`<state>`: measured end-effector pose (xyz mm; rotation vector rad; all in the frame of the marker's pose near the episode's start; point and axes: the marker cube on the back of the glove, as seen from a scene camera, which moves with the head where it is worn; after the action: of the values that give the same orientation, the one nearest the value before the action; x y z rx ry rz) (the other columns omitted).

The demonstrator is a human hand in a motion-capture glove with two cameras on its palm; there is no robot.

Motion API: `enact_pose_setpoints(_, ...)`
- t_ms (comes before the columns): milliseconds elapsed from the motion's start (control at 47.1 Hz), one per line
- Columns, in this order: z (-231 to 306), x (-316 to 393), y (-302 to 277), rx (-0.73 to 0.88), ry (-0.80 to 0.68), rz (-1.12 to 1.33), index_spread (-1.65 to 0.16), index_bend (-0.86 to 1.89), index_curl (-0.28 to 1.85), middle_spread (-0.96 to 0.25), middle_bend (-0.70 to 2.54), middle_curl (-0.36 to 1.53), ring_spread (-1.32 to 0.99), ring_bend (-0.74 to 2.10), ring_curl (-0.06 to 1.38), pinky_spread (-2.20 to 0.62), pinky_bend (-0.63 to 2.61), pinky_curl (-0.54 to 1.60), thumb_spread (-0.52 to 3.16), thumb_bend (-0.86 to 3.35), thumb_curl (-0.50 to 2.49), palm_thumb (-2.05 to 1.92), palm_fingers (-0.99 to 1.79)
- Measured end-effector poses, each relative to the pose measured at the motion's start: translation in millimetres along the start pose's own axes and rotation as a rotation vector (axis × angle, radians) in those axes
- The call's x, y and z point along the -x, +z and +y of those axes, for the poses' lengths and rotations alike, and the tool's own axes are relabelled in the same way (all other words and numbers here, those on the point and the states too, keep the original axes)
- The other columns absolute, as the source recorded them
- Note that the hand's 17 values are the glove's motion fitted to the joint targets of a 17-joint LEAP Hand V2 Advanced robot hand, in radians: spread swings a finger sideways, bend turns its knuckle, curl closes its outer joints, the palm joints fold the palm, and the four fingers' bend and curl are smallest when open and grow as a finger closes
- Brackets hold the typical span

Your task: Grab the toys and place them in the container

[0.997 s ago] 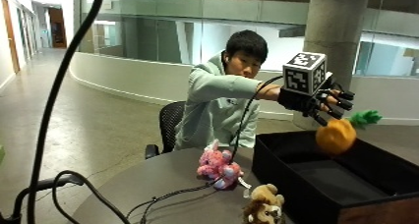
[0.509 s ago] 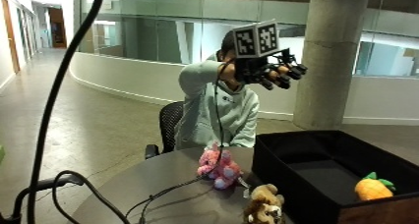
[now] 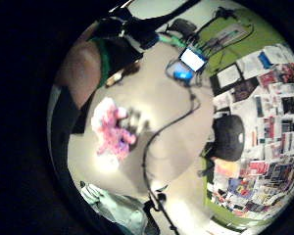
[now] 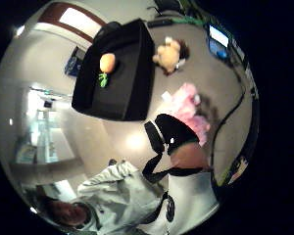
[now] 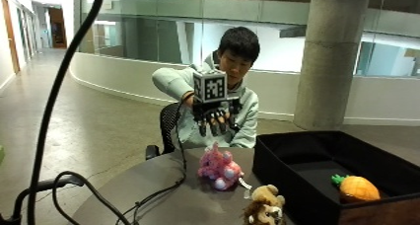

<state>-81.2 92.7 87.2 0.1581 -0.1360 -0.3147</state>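
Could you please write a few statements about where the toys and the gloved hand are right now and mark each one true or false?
1. The pineapple toy lies inside the black container. True.
2. The gloved right hand grips the pink toy. False: it hangs above it, fingers pointing down, holding nothing.
3. The lion toy sits on the table outside the container. True.
4. The pink toy lies in the container. False: it is on the table beside it.
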Motion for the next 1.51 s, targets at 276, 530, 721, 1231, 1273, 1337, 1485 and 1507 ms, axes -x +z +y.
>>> enact_pose_setpoints(276, 13.7, 11.2, 111.4, 0.27, 0.203, 0.056, -0.12, 0.05, 0.2, 0.09, 0.17, 0.34, 0.02, 0.41, 0.36, 0.05, 1.01, 0.4, 1.23, -0.05, 0.33, 0.09, -0.09)
enact_pose_setpoints(530, 6.0, 13.3, 140.1, 0.121, 0.188, 0.009, -0.11, -0.01, 0.07, 0.03, 0.65, 0.48, -0.12, 1.06, 0.48, -0.07, 1.0, 0.36, 1.25, 0.03, 0.33, 0.16, 0.55)
enact_pose_setpoints(721, -3.3, 14.0, 139.1, 0.056, 0.083, 0.035, -0.1, 0.14, 0.07, -0.1, 0.97, 0.61, -0.22, 1.27, 0.56, -0.21, 0.91, 0.34, 1.34, 0.16, 0.41, 0.42, 0.85)
enact_pose_setpoints(1231, -16.8, 40.3, 36.7, 0.356, 0.044, -0.295, -0.2, 0.56, 0.19, -0.2, 1.09, 0.7, -0.29, 1.23, 0.53, -0.35, 0.81, 0.35, 0.85, 0.17, 0.7, 0.67, 1.18)
enact_pose_setpoints(1273, -26.2, 44.3, 16.8, 0.321, 0.028, -0.281, -0.2, 0.59, 0.2, -0.2, 1.09, 0.7, -0.29, 1.24, 0.53, -0.35, 0.81, 0.35, 0.82, 0.16, 0.72, 0.67, 1.18)
enact_pose_setpoints(1337, -39.8, 50.8, -12.0, 0.275, -0.006, -0.257, -0.21, 0.61, 0.21, -0.2, 1.1, 0.71, -0.29, 1.24, 0.53, -0.35, 0.82, 0.36, 0.78, 0.16, 0.75, 0.67, 1.17)
enact_pose_setpoints(1485, -66.4, 85.0, -70.8, 0.14, -0.061, -0.261, -0.22, 0.66, 0.24, -0.21, 1.12, 0.72, -0.29, 1.26, 0.54, -0.35, 0.83, 0.37, 0.71, 0.15, 0.81, 0.67, 1.16)
enact_pose_setpoints(1507, -70.7, 92.8, -78.5, 0.104, -0.067, -0.263, -0.22, 0.66, 0.25, -0.21, 1.12, 0.73, -0.29, 1.26, 0.54, -0.35, 0.83, 0.37, 0.7, 0.14, 0.81, 0.67, 1.15)
